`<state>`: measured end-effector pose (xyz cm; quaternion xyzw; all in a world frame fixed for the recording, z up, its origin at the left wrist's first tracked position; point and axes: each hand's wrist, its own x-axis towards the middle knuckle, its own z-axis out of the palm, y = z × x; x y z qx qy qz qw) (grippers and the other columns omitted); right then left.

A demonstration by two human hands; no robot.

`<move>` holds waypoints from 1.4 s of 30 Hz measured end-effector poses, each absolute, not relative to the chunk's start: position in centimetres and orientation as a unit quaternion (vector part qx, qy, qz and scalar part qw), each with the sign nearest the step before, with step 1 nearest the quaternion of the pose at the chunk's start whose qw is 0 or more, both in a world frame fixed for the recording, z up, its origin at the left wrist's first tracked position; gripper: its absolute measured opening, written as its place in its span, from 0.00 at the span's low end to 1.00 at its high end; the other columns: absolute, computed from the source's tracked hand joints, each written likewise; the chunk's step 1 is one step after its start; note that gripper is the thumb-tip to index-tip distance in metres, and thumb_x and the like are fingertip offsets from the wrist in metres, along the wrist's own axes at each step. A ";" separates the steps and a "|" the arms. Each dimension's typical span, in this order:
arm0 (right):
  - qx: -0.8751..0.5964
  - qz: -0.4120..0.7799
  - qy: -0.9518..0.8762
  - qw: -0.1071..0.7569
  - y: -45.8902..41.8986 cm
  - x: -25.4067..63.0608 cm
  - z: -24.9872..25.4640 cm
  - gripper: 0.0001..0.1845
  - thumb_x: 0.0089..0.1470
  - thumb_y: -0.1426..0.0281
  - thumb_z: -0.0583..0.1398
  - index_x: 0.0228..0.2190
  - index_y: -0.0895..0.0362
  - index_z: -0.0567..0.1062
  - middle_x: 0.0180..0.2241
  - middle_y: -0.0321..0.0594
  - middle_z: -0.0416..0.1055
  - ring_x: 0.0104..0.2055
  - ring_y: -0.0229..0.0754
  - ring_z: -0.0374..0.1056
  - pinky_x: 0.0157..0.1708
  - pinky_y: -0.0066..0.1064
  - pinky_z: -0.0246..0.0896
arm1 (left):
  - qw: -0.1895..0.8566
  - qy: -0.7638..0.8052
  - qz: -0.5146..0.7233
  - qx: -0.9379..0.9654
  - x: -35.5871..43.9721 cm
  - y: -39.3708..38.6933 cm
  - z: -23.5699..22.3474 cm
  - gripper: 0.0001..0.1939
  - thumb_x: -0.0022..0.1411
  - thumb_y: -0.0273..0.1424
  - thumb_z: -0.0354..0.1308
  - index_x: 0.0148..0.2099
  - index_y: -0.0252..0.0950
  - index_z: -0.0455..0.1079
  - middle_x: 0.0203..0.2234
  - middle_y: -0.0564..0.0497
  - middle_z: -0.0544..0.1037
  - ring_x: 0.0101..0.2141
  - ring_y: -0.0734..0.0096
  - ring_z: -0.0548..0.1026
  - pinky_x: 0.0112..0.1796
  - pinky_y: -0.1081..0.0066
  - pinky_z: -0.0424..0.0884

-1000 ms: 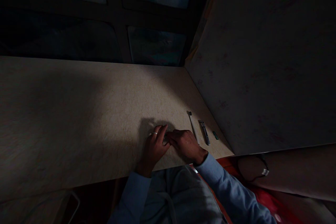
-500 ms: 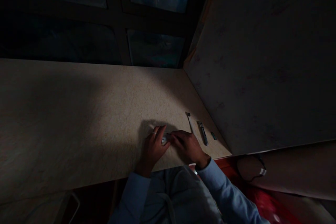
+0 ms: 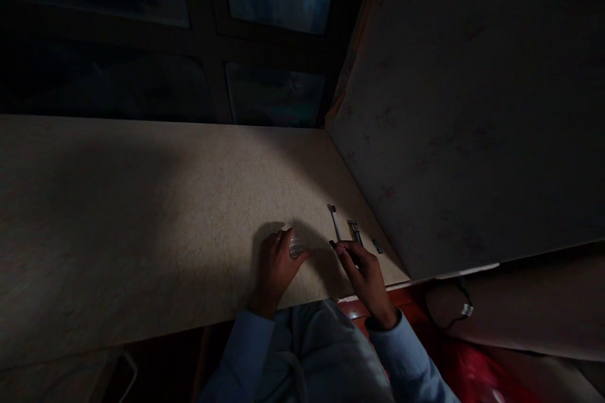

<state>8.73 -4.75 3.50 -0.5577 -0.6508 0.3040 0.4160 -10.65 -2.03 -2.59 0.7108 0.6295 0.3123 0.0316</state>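
My left hand (image 3: pixel 278 264) curls around a small clear, ridged object (image 3: pixel 295 244) on the tabletop, thumb and fingers on either side of it. What it is exactly is too dim to tell. A little to the right, my right hand (image 3: pixel 362 267) pinches a small dark piece (image 3: pixel 333 244) between thumb and fingertips, apart from the clear object. Just beyond the right hand lies a thin pale stick with a dark end (image 3: pixel 336 221), like a toothbrush. Beside it a dark tool with a crosswise head (image 3: pixel 355 231) is partly hidden by my fingers.
A short dark-green piece (image 3: pixel 377 246) lies near the right edge of the pale marbled tabletop (image 3: pixel 212 201). A wall (image 3: pixel 449 138) rises along the right, and dark window frames (image 3: pixel 198 44) stand behind. Below the edge at right hangs a black cable (image 3: pixel 460 318).
My right hand has drawn away rightward from the clear object with the small dark piece in its fingers. My left hand stays around the clear object, which now shows more. The view has shifted slightly.
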 end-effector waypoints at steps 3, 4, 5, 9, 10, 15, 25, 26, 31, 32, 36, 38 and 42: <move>-0.570 0.308 -0.622 0.441 -5.3 9.6 3.3 0.18 0.60 0.56 0.58 0.37 0.58 0.78 0.31 0.43 0.75 0.32 0.41 0.71 0.31 0.28 0.63 | 0.052 0.644 0.285 0.708 -8.5 -1.5 -1.8 0.33 0.52 0.45 0.68 0.55 0.31 0.70 0.45 0.40 0.78 0.47 0.51 0.74 0.48 0.57 0.70; -0.572 0.309 -0.613 0.449 -5.3 9.9 3.3 0.19 0.60 0.56 0.58 0.36 0.59 0.78 0.30 0.42 0.75 0.31 0.41 0.70 0.30 0.28 0.63 | 0.057 0.647 0.276 0.708 -7.8 -1.3 -1.6 0.33 0.52 0.45 0.68 0.55 0.31 0.70 0.46 0.40 0.78 0.47 0.51 0.74 0.49 0.57 0.70; -0.575 0.311 -0.604 0.456 -5.4 10.2 3.3 0.19 0.59 0.56 0.59 0.36 0.59 0.78 0.29 0.42 0.75 0.31 0.41 0.70 0.30 0.28 0.63 | 0.062 0.649 0.268 0.709 -7.1 -1.1 -1.4 0.33 0.53 0.45 0.67 0.55 0.31 0.70 0.46 0.40 0.77 0.48 0.51 0.74 0.49 0.58 0.69; -0.591 0.324 -0.549 0.494 -5.2 11.4 3.8 0.19 0.56 0.54 0.61 0.34 0.59 0.78 0.26 0.40 0.71 0.27 0.39 0.65 0.26 0.27 0.59 | 0.067 0.652 0.246 0.714 -5.0 -0.1 -0.9 0.30 0.56 0.43 0.65 0.56 0.30 0.69 0.49 0.39 0.76 0.50 0.51 0.72 0.49 0.58 0.68; -0.595 0.332 -0.532 0.503 -5.2 11.5 4.1 0.20 0.55 0.54 0.61 0.33 0.59 0.78 0.25 0.39 0.69 0.26 0.38 0.63 0.25 0.27 0.57 | 0.065 0.652 0.243 0.715 -4.7 0.2 -0.9 0.29 0.57 0.43 0.64 0.56 0.30 0.69 0.49 0.39 0.76 0.50 0.51 0.71 0.49 0.57 0.68; -0.576 0.407 -0.451 0.546 -5.0 11.3 5.2 0.21 0.52 0.52 0.63 0.31 0.59 0.76 0.22 0.34 0.62 0.21 0.33 0.53 0.20 0.25 0.48 | 0.044 0.656 0.240 0.714 -3.7 0.7 -1.1 0.23 0.63 0.42 0.58 0.55 0.32 0.70 0.48 0.39 0.76 0.50 0.50 0.71 0.49 0.54 0.66; -0.508 0.502 -0.361 0.600 -5.3 10.7 5.1 0.20 0.51 0.53 0.66 0.30 0.59 0.73 0.18 0.29 0.56 0.19 0.29 0.50 0.18 0.21 0.44 | 0.033 0.691 0.227 0.685 -3.2 0.3 -0.7 0.25 0.64 0.44 0.56 0.55 0.30 0.70 0.49 0.39 0.75 0.50 0.49 0.70 0.49 0.54 0.66; -0.504 0.507 -0.354 0.603 -5.3 10.7 5.1 0.20 0.51 0.54 0.66 0.30 0.59 0.73 0.18 0.28 0.56 0.18 0.29 0.50 0.17 0.21 0.45 | 0.034 0.692 0.230 0.683 -3.2 0.4 -0.6 0.26 0.64 0.44 0.56 0.55 0.30 0.70 0.49 0.38 0.75 0.50 0.48 0.70 0.49 0.54 0.66; -0.495 0.513 -0.344 0.610 -5.2 10.8 5.4 0.19 0.53 0.54 0.65 0.29 0.58 0.71 0.18 0.29 0.60 0.16 0.28 0.54 0.16 0.21 0.48 | 0.060 0.684 0.276 0.673 -3.6 0.7 -0.4 0.25 0.61 0.43 0.60 0.53 0.29 0.70 0.48 0.36 0.75 0.49 0.48 0.71 0.49 0.54 0.67; -0.494 0.514 -0.345 0.611 -5.2 10.8 5.5 0.19 0.53 0.55 0.65 0.28 0.58 0.71 0.18 0.29 0.61 0.16 0.28 0.55 0.15 0.21 0.49 | 0.070 0.677 0.301 0.668 -3.7 0.8 -0.2 0.25 0.61 0.43 0.60 0.53 0.29 0.71 0.48 0.36 0.75 0.49 0.49 0.71 0.49 0.54 0.67; -0.481 0.522 -0.359 0.607 -5.3 10.7 5.7 0.18 0.55 0.56 0.63 0.28 0.58 0.70 0.20 0.31 0.64 0.16 0.29 0.59 0.15 0.21 0.53 | 0.133 0.627 0.451 0.622 -4.3 -0.2 1.6 0.19 0.61 0.39 0.62 0.51 0.34 0.72 0.45 0.42 0.77 0.49 0.56 0.72 0.50 0.56 0.68; -0.474 0.529 -0.364 0.603 -5.4 10.6 5.7 0.18 0.56 0.56 0.63 0.28 0.58 0.71 0.20 0.31 0.65 0.16 0.30 0.60 0.16 0.22 0.55 | 0.190 0.587 0.516 0.594 -4.3 -1.3 3.1 0.16 0.61 0.38 0.61 0.50 0.37 0.72 0.43 0.45 0.77 0.42 0.64 0.74 0.45 0.63 0.71; -0.458 0.547 -0.368 0.596 -5.5 9.9 6.1 0.17 0.57 0.57 0.62 0.29 0.58 0.71 0.21 0.32 0.67 0.16 0.30 0.62 0.17 0.22 0.57 | 0.290 0.517 0.551 0.587 -4.1 -3.4 5.7 0.13 0.62 0.36 0.61 0.48 0.38 0.74 0.37 0.49 0.78 0.35 0.72 0.75 0.36 0.73 0.71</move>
